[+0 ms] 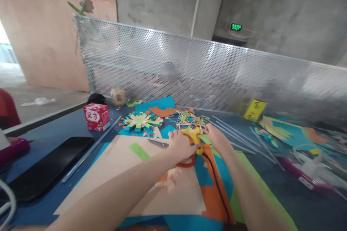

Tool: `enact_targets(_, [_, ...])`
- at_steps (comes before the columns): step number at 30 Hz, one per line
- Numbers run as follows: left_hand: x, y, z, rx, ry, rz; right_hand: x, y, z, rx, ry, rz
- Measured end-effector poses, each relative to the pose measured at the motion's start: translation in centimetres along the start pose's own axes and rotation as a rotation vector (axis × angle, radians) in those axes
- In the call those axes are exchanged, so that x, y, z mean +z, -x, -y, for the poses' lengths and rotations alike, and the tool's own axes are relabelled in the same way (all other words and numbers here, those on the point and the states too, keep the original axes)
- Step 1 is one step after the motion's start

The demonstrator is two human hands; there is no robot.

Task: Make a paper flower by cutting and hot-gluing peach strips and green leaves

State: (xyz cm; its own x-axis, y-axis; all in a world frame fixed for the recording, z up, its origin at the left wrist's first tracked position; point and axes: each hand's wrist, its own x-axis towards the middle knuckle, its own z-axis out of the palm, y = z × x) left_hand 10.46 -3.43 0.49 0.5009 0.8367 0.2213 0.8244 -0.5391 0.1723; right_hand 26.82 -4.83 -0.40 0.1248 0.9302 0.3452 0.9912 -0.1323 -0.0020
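Observation:
My left hand [181,147] is closed around a yellow hot glue gun [193,135], whose black cord [217,180] runs down toward me. My right hand [215,138] is at the gun's right end, fingers pinched together; whatever they hold is too small to make out. Under my left hand lies a pair of scissors with red handles [186,163], its blade pointing left and its middle hidden. Beneath both is a cream paper sheet [108,180] with a green strip [139,151] and crumpled cream scraps [169,180]. A layered paper flower [139,121] rests behind the sheet.
A pink-red box [97,116] and black phone [51,168] are at left. Clear sticks [235,133] lie at right, near a yellow packet [255,110] and coloured paper [287,131]. Purple power strips [305,178] flank the table. A perforated metal screen [189,65] stands behind.

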Motion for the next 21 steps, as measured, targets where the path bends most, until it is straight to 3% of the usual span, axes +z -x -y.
enact_targets(7, [-0.2, -0.5, -1.0, -0.218, 0.243, -0.002, -1.5, 0.1, 0.7, -0.114, 0.051, -0.188])
enact_targets(15, [-3.6, 0.3, -1.5, -0.196, 0.273, -0.041, -4.3, 1.5, 0.3, -0.311, 0.145, -0.443])
enact_targets(18, [-4.1, 0.6, -1.4, -0.168, 0.27, -0.062, -4.9, 1.7, 0.2, -0.335, 0.164, -0.435])
enact_targets(21, [-4.0, 1.0, -1.2, -0.152, 0.286, -0.008, -5.1, 1.8, 0.2, -0.349, 0.14, -0.415])
